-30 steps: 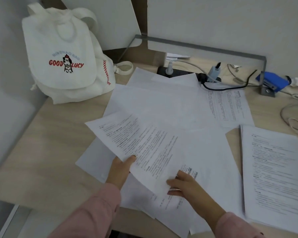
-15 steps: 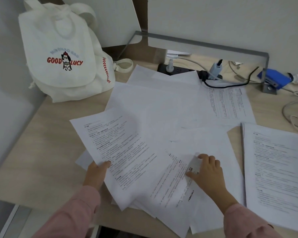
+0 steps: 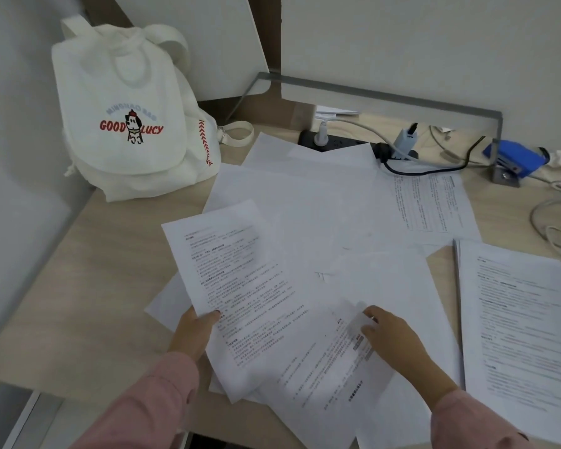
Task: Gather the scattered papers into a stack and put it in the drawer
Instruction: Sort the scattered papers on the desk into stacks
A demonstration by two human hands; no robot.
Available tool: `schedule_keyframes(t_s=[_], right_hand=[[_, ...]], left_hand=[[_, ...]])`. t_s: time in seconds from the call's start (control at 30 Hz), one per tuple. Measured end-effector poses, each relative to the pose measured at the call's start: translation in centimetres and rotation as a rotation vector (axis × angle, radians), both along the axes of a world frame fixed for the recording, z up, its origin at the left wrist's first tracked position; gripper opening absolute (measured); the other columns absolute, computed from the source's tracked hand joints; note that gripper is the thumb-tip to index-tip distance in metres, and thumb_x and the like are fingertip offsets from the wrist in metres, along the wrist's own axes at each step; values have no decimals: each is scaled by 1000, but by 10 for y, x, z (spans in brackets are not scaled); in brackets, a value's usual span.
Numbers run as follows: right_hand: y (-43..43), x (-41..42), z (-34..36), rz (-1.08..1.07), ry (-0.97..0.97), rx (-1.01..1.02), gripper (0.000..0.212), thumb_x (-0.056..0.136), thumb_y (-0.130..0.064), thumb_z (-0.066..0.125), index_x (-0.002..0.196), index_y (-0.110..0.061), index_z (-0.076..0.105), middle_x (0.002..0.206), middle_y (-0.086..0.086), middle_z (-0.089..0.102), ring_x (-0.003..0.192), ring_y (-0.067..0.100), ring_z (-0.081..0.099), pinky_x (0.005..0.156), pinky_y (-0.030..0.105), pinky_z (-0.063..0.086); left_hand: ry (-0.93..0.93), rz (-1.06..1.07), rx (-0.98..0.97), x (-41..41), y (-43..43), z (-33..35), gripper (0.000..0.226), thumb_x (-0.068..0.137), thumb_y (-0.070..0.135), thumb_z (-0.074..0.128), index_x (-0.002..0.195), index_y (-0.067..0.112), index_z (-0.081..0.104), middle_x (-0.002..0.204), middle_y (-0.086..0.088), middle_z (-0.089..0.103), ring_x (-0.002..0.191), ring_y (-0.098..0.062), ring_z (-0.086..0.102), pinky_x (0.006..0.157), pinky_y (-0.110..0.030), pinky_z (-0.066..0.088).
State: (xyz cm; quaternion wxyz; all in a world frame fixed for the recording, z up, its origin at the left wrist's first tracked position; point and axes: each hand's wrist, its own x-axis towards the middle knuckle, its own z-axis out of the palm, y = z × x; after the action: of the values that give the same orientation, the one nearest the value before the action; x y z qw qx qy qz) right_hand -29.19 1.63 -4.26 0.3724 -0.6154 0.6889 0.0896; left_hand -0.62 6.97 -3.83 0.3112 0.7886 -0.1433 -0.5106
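Head view: left hand [image 3: 193,335] fingers pinch printed sheet [image 3: 240,286] edge.

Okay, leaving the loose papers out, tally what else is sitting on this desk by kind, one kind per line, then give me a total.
White fabric backpack with red lettering: 1
Black power strip: 1
Blue stapler: 1
Thick white printed document stack at the right: 1
Total: 4
Cables and loose sheets overlap too much to count surely.
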Motion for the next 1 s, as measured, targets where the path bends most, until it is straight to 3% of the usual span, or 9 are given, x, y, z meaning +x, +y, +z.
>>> schedule_keyframes(t_s=[0.13, 0.27, 0.37, 0.5, 0.6, 0.67, 0.77, 0.9, 1.0], right_hand=[[-11, -3, 16, 65, 17, -107, 33, 96, -18, 39, 125, -20, 53, 121, 3, 58, 105, 19, 56, 76, 22, 36], [-39, -16, 43, -14, -28, -172, 11, 92, -21, 49, 93, -23, 60, 97, 6, 66, 78, 20, 57, 64, 26, 39], [-59, -23, 65, -30, -102, -229, 15, 91, -14, 50, 83, -24, 58, 86, 6, 66, 78, 23, 59, 69, 30, 44], [-79, -22, 94, 46, -169, -316, 23, 93, -10, 48, 102, -18, 68, 93, -4, 64, 91, 15, 57, 75, 24, 39], [-88, -15, 115, 166, -199, -316, 21, 93, -17, 51, 94, -27, 69, 83, -20, 64, 80, 1, 59, 67, 9, 40], [-90, -5, 126, 220, -241, -298, 18, 91, -20, 54, 88, -30, 69, 82, -26, 63, 76, -7, 60, 66, 4, 42], [-86, 13, 132, 321, -270, -289, 18, 90, -24, 56, 87, -33, 70, 85, -24, 67, 83, -11, 60, 70, 4, 42], [-78, 33, 129, 359, -348, -294, 19, 91, -23, 54, 95, -29, 71, 91, -23, 67, 87, -7, 60, 75, 4, 42], [-81, 30, 123, 89, -558, -312, 23, 93, -21, 49, 106, -32, 63, 97, -20, 67, 92, -6, 60, 80, 6, 42]], left_hand=[[60, -33, -82, 1, -7, 11, 33, 89, 3, 53, 122, 3, 56, 113, -12, 60, 96, -23, 54, 89, -32, 41], [48, -120, -200, 10, -18, 32, 25, 89, 6, 55, 112, 16, 58, 96, 3, 65, 81, -9, 58, 74, -22, 46], [18, -280, -279, 26, -31, 49, 19, 89, 8, 56, 103, 20, 63, 95, 11, 64, 84, -7, 62, 66, -13, 46], [-479, -789, -195, 36, -53, 74, 11, 91, 26, 54, 94, 28, 64, 91, 5, 63, 92, -17, 60, 69, -23, 41], [-907, -1015, -512, 30, -68, 85, 27, 87, 37, 50, 86, 20, 71, 106, 7, 62, 104, -8, 53, 77, -25, 48], [-1057, -1153, -713, 23, -74, 85, 32, 83, 41, 45, 76, 23, 71, 123, 0, 62, 120, -10, 46, 91, -32, 49], [-1119, -1312, -794, 5, -85, 83, 31, 84, 39, 44, 72, 25, 69, 129, -4, 60, 128, -22, 47, 106, -34, 30], [-1010, -1309, -801, -9, -89, 71, 35, 83, 40, 40, 78, 20, 69, 87, 3, 69, 86, -18, 66, 79, -21, 36], [-893, -1191, -615, -8, -85, 67, 50, 86, 51, 27, 100, 19, 62, 95, 3, 62, 86, -18, 63, 58, -22, 33]])
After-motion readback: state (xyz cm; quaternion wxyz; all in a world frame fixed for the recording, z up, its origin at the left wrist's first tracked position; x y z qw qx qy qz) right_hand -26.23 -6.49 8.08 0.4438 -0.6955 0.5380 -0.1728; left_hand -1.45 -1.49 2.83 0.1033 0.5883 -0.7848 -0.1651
